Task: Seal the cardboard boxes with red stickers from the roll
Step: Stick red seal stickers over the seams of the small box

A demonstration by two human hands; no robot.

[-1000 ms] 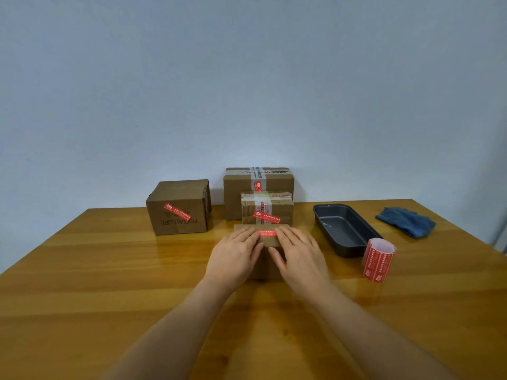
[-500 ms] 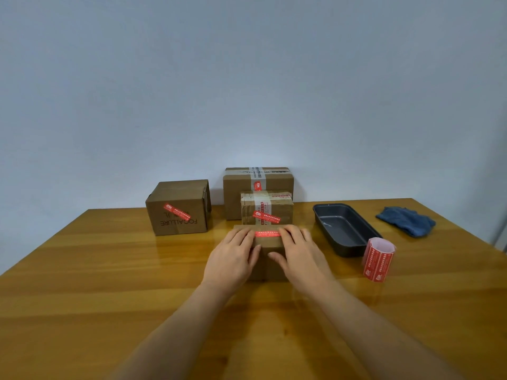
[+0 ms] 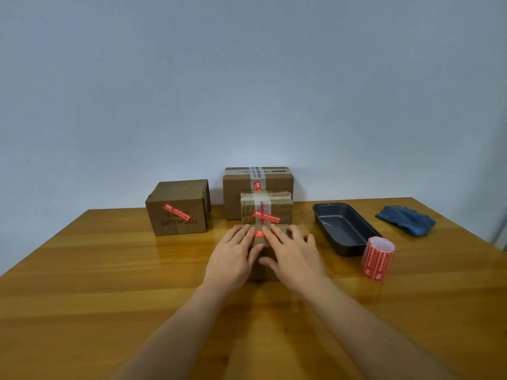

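A small cardboard box [image 3: 262, 266] lies in the middle of the table, mostly covered by my hands. My left hand [image 3: 233, 256] and my right hand [image 3: 293, 256] rest flat on its top, fingers spread, pressing on a red sticker [image 3: 258, 233] that shows between the fingertips. Behind it stand a medium box [image 3: 267, 208] with a red sticker, a larger taped box [image 3: 277, 182], and a box [image 3: 178, 209] at the left, each with a red sticker. The sticker roll [image 3: 378, 258] stands upright to the right.
A dark baking tin [image 3: 344, 229] sits right of the boxes, just behind the roll. A blue cloth [image 3: 406, 222] lies at the far right. The wooden table [image 3: 109, 283] ends at a pale wall behind the boxes.
My hands first slid apart along the sticker, then came back together; the fingertips now cover most of it. The boxes and the roll have not moved.
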